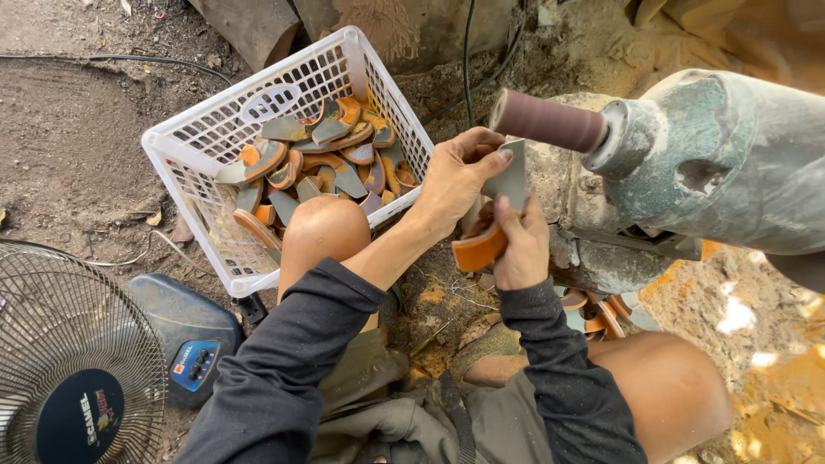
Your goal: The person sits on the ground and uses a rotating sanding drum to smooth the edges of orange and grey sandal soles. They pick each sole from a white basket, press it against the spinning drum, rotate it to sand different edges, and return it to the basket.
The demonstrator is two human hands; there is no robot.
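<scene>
While both hands (pixel 490 215) pinch an orange-grey piece (pixel 491 225), fingers pressed on it: sanding drum (pixel 546 120) just above, white basket (pixel 215 129) left.

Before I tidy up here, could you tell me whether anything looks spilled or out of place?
Yes: several orange-and-grey pieces lie loose on the dirt under the sanding machine, outside the white basket holding the rest.

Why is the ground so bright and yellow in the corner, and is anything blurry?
In the head view, sunlight falls in patches on the sawdust ground at lower right, washing it out nearly white. The left hand, right hand and the grey and orange piece they hold sit in soft shade and look sharp. The white basket is evenly lit. The fan bends slightly near the edge.
</scene>
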